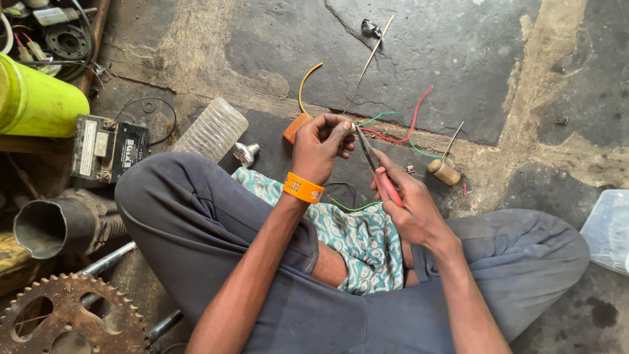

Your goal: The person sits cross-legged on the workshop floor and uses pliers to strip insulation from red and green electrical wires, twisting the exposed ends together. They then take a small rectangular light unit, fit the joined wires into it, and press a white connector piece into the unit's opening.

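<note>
Over crossed legs on stained floor (458, 52): left hand (320, 145) closed, fingertips pinching wire bundle's end (386, 124); orange band (303, 188) on wrist. Right hand (409, 203) wrapped round red-handled pliers (377, 167), tip up at pinched wire end, jaws nearly shut; cannot tell if biting. Red and green wires trailing right across floor. Just beside: small brass cylinder (444, 172), orange block (296, 128). Far left: battery (108, 149), sprocket (72, 318).
</note>
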